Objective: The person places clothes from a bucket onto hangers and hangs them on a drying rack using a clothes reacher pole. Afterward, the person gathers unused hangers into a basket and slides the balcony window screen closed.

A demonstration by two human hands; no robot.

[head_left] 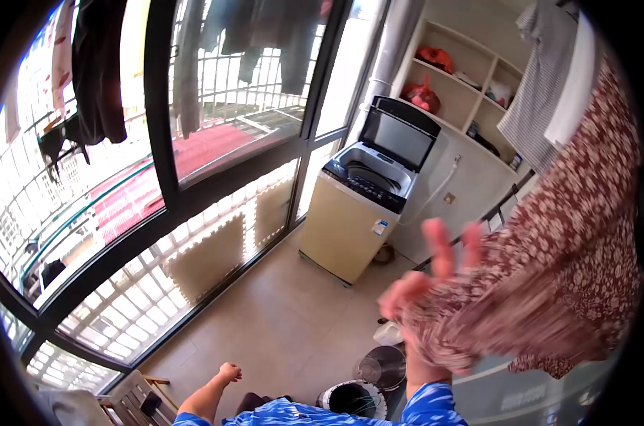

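Note:
A dark red garment with a pale floral print (577,206) hangs at the right, its lower part swinging and blurred. My right hand (409,290) is raised against its lower left edge, with fingers spread and smeared by motion. Folds of the cloth cover part of that hand and the wrist. Low over the floor, my left hand (230,371) has its fingers curled in, and nothing shows in it. Both arms come from blue patterned sleeves.
A top-loading washing machine (354,234) stands ahead with its lid up. Behind it are wall shelves (471,96) with red bags. Below me are a bucket (352,399) and a clear basin (381,368). A wooden chair (132,397) sits lower left, beside tall windows.

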